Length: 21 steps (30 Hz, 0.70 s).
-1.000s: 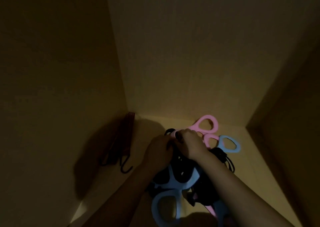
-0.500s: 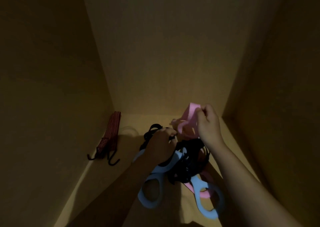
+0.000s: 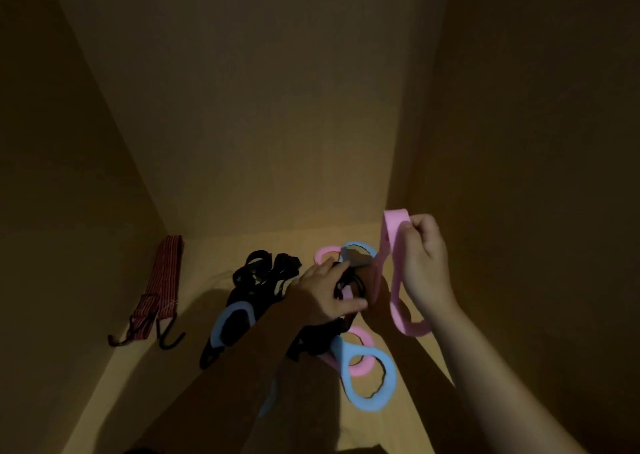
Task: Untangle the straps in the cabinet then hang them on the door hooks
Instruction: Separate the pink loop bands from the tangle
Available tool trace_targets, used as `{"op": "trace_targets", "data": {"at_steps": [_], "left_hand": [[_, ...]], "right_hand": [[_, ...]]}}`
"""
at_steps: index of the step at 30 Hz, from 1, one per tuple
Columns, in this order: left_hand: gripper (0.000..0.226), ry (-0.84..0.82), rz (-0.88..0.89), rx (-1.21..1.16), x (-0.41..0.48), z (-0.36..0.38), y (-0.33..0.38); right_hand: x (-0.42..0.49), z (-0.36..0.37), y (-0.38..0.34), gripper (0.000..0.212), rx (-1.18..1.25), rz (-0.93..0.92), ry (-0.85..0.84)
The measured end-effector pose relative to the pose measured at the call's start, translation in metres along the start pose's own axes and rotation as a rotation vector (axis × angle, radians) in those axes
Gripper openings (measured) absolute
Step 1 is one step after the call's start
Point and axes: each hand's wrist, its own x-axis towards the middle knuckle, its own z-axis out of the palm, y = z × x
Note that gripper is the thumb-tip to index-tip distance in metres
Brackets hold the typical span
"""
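Dimly lit cabinet floor (image 3: 104,377), right hand (image 3: 424,263) at centre right pinching a lifted pink strap (image 3: 393,266), left hand (image 3: 325,291) clutching the black, blue and pink strap tangle (image 3: 263,280) at lower centre, red striped hook strap (image 3: 162,280) lying apart at left.

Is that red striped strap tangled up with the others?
No. The red strap lies apart by the left wall, clear of the pile.

The cabinet floor (image 3: 214,398) is carrying a red striped strap (image 3: 162,287) at lower left, and a tangle of black, blue and pink straps (image 3: 263,294) at centre.
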Motion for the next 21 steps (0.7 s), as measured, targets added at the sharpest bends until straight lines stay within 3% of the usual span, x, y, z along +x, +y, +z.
{"op": "trace_targets", "data": {"at_steps": [2, 4, 9, 15, 21], "left_hand": [[0.098, -0.130, -0.053, 0.141, -0.002, 0.005, -0.001], [0.094, -0.091, -0.070, 0.152, -0.004, 0.007, -0.003], [0.058, 0.206, -0.059, -0.130, -0.009, 0.004, -0.006], [0.047, 0.383, -0.108, -0.358, -0.020, -0.012, -0.012], [0.037, 0.391, -0.206, -0.872, -0.037, -0.039, -0.022]], "right_hand": [[-0.004, -0.001, 0.007, 0.019, 0.014, 0.020, 0.010], [-0.008, -0.002, 0.010, 0.018, 0.025, 0.042, 0.002], [-0.017, -0.001, 0.014, 0.015, 0.116, 0.118, -0.054], [-0.023, 0.007, 0.033, 0.014, 0.040, 0.133, -0.026], [-0.030, 0.017, 0.028, 0.015, 0.027, 0.090, -0.051]]}}
